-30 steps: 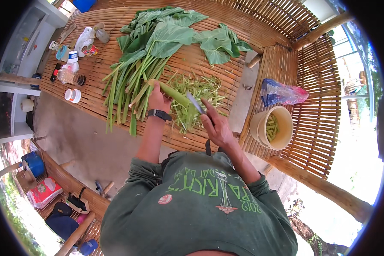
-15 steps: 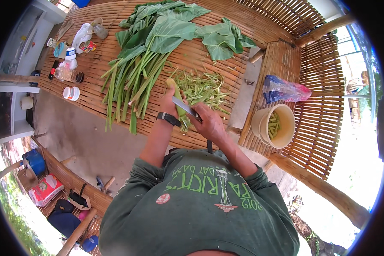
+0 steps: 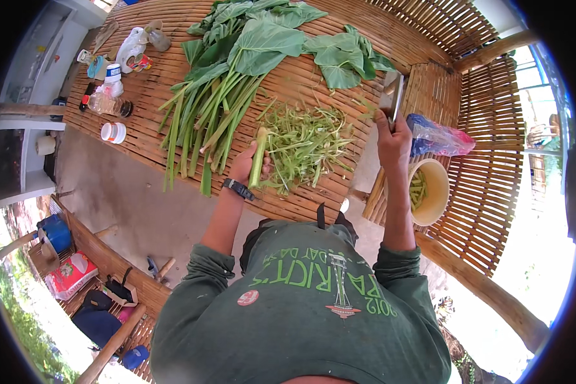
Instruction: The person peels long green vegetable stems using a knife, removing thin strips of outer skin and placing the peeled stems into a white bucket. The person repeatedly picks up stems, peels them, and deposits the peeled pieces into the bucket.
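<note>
Looks partway through to me. Short, pale-green cut pieces (image 3: 418, 190) sit in the round cream plastic bucket (image 3: 436, 185), and there's a messy heap of thin green peelings (image 3: 310, 144) on the bamboo-slat desk (image 3: 150, 96). Plenty left, I'd say: a big bundle of long green stalks with broad leaves (image 3: 211, 121) lies whole beside the heap.

The left hand (image 3: 253, 163) is wrapped around a thick, light-green stalk piece (image 3: 258, 157), held roughly upright in view at the heap's left side, close to the desk's near edge. The right hand (image 3: 393, 137) is closed around a knife with a shiny metal blade (image 3: 397, 96), well apart from the stalk piece.

Room-wise, bare slats run left of the bundle. On the right, a gap separates the desk from the bamboo bench (image 3: 432, 93) carrying the bucket, partly behind the right forearm.
</note>
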Demonstrator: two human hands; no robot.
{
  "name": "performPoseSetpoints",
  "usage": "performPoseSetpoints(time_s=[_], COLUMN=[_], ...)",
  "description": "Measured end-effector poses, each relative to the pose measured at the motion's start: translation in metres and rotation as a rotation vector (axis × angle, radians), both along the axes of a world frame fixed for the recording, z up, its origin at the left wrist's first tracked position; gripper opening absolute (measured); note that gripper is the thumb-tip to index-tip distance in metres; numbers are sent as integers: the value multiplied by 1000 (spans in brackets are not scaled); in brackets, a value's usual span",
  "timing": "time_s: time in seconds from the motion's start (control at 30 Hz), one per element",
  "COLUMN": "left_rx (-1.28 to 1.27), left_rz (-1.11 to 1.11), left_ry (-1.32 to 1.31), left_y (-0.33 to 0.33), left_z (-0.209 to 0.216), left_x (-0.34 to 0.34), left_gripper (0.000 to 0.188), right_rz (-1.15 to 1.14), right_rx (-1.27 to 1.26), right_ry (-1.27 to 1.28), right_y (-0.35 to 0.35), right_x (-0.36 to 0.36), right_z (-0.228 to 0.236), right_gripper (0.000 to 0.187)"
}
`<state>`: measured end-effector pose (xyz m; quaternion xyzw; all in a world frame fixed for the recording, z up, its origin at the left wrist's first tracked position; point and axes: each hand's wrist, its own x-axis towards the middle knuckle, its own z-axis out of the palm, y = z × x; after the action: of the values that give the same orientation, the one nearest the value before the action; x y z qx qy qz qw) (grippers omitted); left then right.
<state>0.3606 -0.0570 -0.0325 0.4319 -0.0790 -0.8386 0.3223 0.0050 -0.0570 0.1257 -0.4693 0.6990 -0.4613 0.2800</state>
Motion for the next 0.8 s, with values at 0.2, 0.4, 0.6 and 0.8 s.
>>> performPoseSetpoints(time_s=[0.2, 0.4, 0.6, 0.8], left_rx=[-5, -93, -118, -84], left_rz=[179, 209, 187, 175], left_ry=[-56, 14, -107, -179], left_y=[-8, -16, -12, -11], left_z=[9, -1, 6, 5], left_x=[-20, -40, -49, -53], left_gripper=[47, 38, 38, 37], right_rz=[527, 764, 770, 849], right_rx=[-9, 22, 18, 47], right_ry=[258, 209, 166, 89], right_y=[19, 51, 48, 47], right_x=[50, 119, 115, 110], right_z=[-41, -48, -54, -45], right_gripper=[31, 31, 23, 25])
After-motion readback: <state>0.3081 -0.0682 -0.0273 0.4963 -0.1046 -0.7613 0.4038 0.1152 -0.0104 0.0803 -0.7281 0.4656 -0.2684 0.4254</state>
